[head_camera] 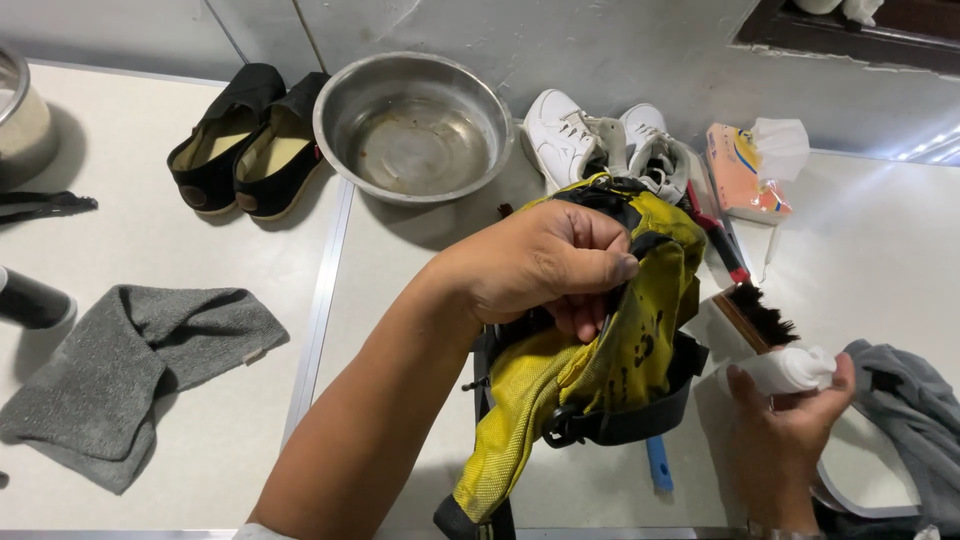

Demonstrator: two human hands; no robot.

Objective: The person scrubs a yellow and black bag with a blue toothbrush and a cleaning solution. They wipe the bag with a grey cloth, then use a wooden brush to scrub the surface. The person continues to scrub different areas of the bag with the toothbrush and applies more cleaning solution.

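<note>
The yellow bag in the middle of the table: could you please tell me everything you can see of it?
The yellow bag looks like woven fabric with black trim, straps and a black buckle low on its right side. Dark smudges mark its upper panel. It is crumpled and lifted at the top, its lower end trailing toward the table edge. The left hand pinches its upper part; the right hand, apart from it, holds a white wad.
</note>
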